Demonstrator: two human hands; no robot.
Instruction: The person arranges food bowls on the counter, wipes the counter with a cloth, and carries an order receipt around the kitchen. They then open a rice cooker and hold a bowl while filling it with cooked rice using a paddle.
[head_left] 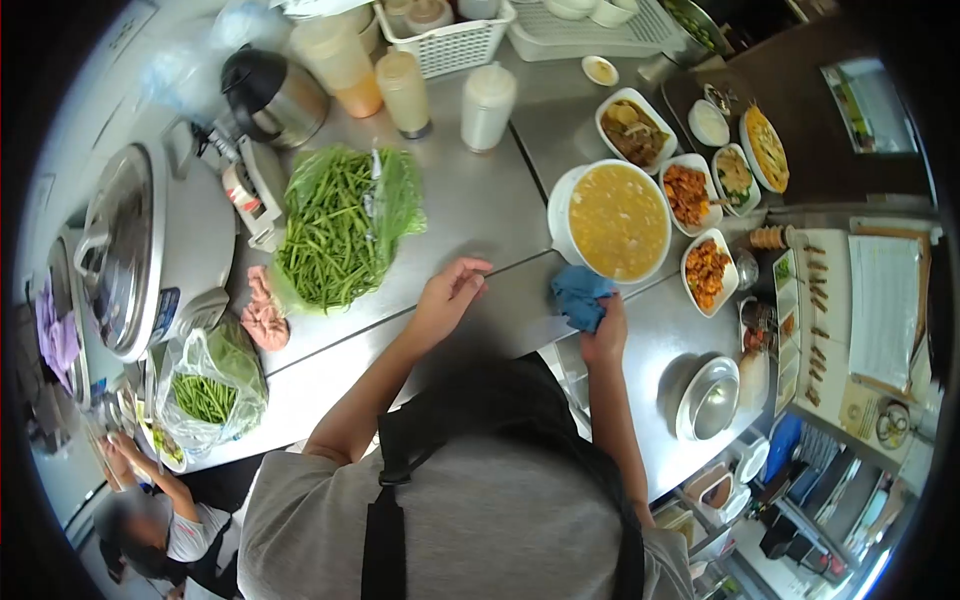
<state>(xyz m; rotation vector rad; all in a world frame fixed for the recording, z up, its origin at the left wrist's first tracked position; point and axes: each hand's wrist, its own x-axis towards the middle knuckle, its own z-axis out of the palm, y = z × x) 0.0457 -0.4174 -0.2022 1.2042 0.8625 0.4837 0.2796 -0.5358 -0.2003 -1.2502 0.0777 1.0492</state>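
My right hand (606,336) is closed on a blue cloth (578,296), which lies against the near edge of a white bowl (560,220). Yellow soup with pale bits (618,222) fills the bowl almost to its rim. My left hand (452,298) hovers over the steel counter (470,215) with fingers stretched out and nothing in them. To its left, a big heap of green beans (335,230) sits in an opened clear plastic bag. Right of the bowl stand white dishes of orange-red food, one a small dish (707,270).
Squeeze bottles (489,106), a steel jug (272,95) and a white basket (460,50) line the back. A large lidded cooker (170,240) and another bag of beans (205,395) stand left. Metal bowls (710,398) sit right. Another person (165,520) works at lower left.
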